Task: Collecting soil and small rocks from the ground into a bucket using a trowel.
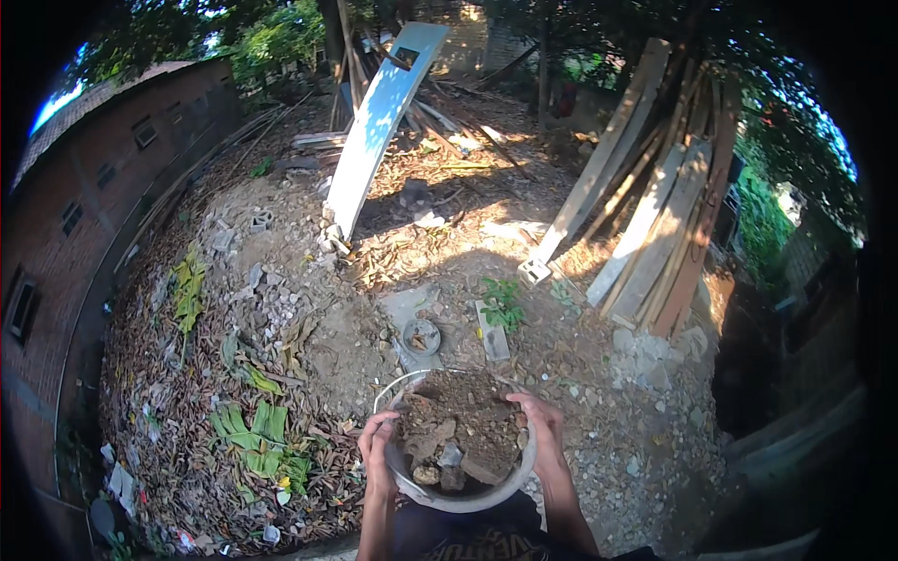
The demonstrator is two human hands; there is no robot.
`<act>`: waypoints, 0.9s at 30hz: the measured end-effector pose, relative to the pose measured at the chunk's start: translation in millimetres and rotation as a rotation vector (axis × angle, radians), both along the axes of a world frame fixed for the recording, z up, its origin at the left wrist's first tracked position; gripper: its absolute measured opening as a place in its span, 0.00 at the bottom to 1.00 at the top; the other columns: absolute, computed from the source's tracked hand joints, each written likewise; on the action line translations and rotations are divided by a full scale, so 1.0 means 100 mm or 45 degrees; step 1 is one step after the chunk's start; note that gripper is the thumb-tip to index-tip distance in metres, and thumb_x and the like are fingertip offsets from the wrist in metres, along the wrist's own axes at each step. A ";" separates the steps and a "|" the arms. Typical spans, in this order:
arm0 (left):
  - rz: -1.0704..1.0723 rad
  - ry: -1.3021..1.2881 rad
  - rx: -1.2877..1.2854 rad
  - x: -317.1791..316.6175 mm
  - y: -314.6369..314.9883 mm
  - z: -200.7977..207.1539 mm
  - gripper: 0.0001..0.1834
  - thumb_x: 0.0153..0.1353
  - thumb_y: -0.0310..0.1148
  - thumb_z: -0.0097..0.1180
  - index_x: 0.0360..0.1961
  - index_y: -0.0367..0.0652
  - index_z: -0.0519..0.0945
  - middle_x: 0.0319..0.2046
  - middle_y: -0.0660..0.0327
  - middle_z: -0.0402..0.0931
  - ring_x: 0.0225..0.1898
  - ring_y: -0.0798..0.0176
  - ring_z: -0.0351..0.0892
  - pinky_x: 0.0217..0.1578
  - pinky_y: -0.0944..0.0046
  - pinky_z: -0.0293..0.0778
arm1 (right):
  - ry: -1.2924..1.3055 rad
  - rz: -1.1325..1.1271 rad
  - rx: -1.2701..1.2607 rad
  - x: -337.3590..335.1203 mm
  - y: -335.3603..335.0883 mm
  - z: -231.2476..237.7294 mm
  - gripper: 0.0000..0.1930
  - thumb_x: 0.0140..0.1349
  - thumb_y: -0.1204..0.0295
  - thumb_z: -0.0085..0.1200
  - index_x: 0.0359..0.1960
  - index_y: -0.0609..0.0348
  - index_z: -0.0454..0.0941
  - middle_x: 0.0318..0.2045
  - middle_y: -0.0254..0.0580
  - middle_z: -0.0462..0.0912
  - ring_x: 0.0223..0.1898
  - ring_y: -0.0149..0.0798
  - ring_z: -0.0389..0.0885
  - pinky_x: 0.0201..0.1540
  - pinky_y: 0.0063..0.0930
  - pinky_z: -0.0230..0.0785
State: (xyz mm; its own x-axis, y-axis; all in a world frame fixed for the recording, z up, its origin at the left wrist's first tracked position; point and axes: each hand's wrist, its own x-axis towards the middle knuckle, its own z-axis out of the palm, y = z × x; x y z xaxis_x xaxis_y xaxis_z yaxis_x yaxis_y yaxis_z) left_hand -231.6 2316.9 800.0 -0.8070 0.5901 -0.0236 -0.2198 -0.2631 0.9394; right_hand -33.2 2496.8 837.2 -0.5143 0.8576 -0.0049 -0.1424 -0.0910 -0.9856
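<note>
Close in front of my body I hold a round, pale grey bucket [475, 505] by its rim. My left hand [378, 441] is wrapped over the left side of the rim, and my right hand [543, 425] grips the right side. Brown soil [472, 407] fills the bucket, with several stones [451, 455] lying on top at the near side. A thin white handle [393, 383] rests folded along the rim's far left. Parts of the fingers are hidden behind and inside the rim.
Ahead on the ground stand a small round container [422, 338] and a flat slab [491, 332] beside a green plant [505, 304]. A long pale board [388, 122] leans farther back. Wooden planks [664, 224] lean at the right. Dry leaves, rubble and banana leaves [253, 435] cover the left.
</note>
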 end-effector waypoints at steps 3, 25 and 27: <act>0.126 -0.174 0.082 -0.33 0.60 -0.07 0.13 0.66 0.37 0.53 0.45 0.43 0.82 0.47 0.61 0.76 0.51 0.63 0.70 0.57 0.63 0.62 | -0.010 0.146 0.060 -0.57 0.76 -0.10 0.18 0.67 0.60 0.56 0.45 0.63 0.86 0.50 0.45 0.83 0.62 0.40 0.70 0.63 0.33 0.58; 0.637 -0.170 0.193 -3.34 3.44 -0.07 0.15 0.63 0.40 0.53 0.42 0.39 0.80 0.42 0.62 0.77 0.45 0.67 0.74 0.49 0.67 0.68 | 0.003 0.589 -0.085 -4.40 4.10 -0.22 0.20 0.69 0.57 0.53 0.49 0.62 0.84 0.53 0.38 0.82 0.37 0.27 0.72 0.45 0.25 0.66; 0.688 -0.119 0.107 -3.73 3.55 0.00 0.15 0.62 0.41 0.54 0.43 0.40 0.80 0.40 0.63 0.76 0.42 0.67 0.74 0.47 0.67 0.69 | -0.125 0.545 -0.273 -4.78 4.21 -0.05 0.19 0.68 0.59 0.55 0.48 0.61 0.85 0.54 0.40 0.81 0.35 0.23 0.71 0.34 0.18 0.66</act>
State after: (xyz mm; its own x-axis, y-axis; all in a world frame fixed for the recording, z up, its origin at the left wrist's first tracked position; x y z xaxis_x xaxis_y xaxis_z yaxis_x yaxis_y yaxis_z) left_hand -604.6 2671.9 800.3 -0.9922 0.0958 -0.0802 -0.1142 -0.4346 0.8933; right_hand -511.6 2918.0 831.9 -0.8089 0.5435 -0.2242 0.0445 -0.3237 -0.9451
